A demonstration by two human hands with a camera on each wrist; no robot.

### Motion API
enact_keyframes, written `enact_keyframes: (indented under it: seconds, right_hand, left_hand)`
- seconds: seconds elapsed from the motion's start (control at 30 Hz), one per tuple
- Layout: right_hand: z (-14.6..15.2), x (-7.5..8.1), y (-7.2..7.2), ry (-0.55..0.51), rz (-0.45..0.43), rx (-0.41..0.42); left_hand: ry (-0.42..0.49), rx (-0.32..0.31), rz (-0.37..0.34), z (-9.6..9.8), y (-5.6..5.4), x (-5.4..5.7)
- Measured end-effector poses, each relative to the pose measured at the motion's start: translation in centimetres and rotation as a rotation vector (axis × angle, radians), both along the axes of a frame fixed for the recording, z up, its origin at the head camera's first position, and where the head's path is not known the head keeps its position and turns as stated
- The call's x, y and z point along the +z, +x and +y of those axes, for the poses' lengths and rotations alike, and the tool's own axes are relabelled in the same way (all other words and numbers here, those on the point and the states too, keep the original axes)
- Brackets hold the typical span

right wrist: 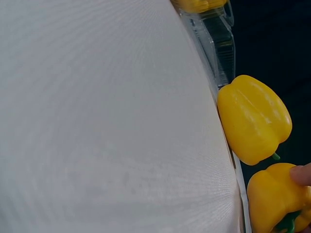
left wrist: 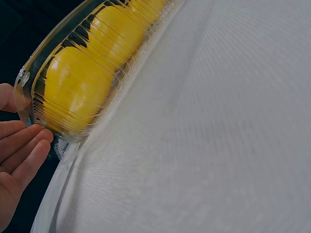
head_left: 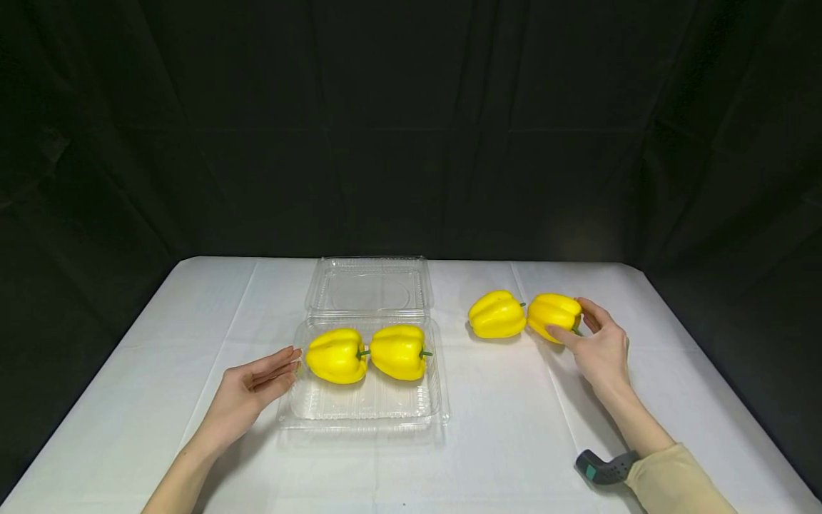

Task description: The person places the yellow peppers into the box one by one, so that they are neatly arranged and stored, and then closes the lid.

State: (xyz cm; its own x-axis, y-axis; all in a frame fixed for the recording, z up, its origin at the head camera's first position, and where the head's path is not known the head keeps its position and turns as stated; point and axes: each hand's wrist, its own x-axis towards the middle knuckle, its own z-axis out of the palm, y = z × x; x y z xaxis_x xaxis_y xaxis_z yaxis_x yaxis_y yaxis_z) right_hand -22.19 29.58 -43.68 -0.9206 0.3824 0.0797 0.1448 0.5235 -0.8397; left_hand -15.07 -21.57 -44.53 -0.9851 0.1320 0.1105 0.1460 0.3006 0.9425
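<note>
Can't follow the left forearm (head_left: 183, 477) past the lower left of the head view, nor the beige sleeve (head_left: 681, 482) past the lower right. Can't see all of the rightmost pepper (head_left: 549, 313) behind the right hand (head_left: 604, 355). In the left wrist view, lose the left hand (left wrist: 22, 167) at the left edge and the clear container (left wrist: 40, 110) at the top. In the right wrist view, get only slivers of the right hand and part of that pepper, lower right.

A white cloth-covered table (head_left: 507, 442) bears 1 clear, ribbed plastic container (head_left: 359, 403), its hinged lid (head_left: 369, 282) laid open behind, and, to the right, 1 glossy yellow bell pepper (head_left: 496, 314) on its side.
</note>
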Motion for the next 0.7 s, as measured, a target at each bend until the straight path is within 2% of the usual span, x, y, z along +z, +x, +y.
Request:
enact_keyframes:
  seconds: [0.7]
  right_hand:
    - [0.08, 0.32, 0.11, -0.007, -0.013, -0.020]
  left_hand:
    - [0.002, 0.002, -0.007, 0.03, 0.01, 0.07]
